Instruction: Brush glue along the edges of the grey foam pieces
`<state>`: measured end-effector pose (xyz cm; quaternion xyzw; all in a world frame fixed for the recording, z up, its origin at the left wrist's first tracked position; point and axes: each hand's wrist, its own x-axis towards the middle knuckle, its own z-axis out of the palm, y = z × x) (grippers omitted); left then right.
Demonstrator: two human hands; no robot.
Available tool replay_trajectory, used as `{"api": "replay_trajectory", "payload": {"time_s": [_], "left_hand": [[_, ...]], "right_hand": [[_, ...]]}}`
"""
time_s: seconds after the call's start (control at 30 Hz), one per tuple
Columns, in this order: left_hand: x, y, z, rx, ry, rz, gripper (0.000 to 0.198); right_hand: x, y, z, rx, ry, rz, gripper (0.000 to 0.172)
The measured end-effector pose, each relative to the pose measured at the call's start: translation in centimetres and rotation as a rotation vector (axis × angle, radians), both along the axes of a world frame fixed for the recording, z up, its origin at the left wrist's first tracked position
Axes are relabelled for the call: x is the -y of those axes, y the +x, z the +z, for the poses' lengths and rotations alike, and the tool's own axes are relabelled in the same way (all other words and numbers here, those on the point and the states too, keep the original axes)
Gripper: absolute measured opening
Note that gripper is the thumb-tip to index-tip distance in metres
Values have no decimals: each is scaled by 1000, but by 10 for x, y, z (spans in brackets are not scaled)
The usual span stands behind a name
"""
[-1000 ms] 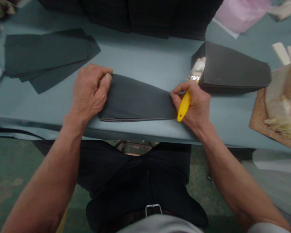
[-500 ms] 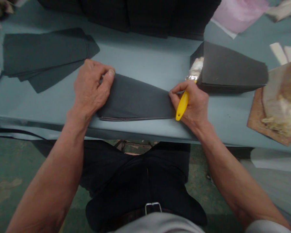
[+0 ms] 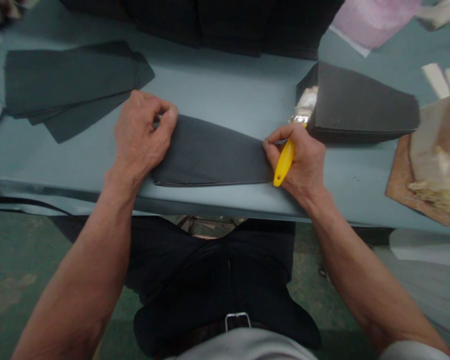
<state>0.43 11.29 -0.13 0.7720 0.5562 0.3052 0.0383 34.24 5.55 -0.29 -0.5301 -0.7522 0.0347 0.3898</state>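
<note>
A dark grey tapered panel [image 3: 213, 152], cut from thin sheet and apparently in layers, lies near the table's front edge. My left hand [image 3: 144, 132] pinches its upper left corner between thumb and forefinger. At the narrow right end, the thumb and forefinger of my right hand [image 3: 302, 157] grip the corner. That same hand also holds a paintbrush [image 3: 285, 162] with a yellow handle, its whitish bristles pointing away from me. Just beyond the bristles stands a thick stack of similar panels [image 3: 363, 102]. Several more panels [image 3: 71, 82] lie fanned out beyond my left hand.
Tall black stacks [image 3: 232, 25] line the back of the blue-grey table [image 3: 225, 90]. A brown board [image 3: 405, 185] with a glue-crusted container [image 3: 438, 145] sits at the right edge. Pink sheeting [image 3: 375, 22] and pale strips [image 3: 435, 80] lie at the far right.
Both hands keep their hold on the panel with hardly any movement. Along its front edge the layers look closer together than before. The view has shifted slightly.
</note>
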Motion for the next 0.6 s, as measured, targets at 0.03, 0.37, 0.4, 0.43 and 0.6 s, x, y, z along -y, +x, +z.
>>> {"api": "replay_trajectory", "payload": {"time_s": [0.03,0.37,0.4,0.43,0.6], "left_hand": [[0,0,0,-1,1,2,47],[2,4,5,-1,-50,49,25],[2,4,5,-4,-53,50,25],[2,4,5,-8,-55,53,26],[3,5,7,0,-74,44,35]], "right_hand": [[0,0,0,-2,0,5,6],[0,1,0,-2,-48,-2,5],[0,1,1,-2,-47,0,5],[0,1,1,-2,-43,5,5],[0,1,1,-19,-16,35,5]]}}
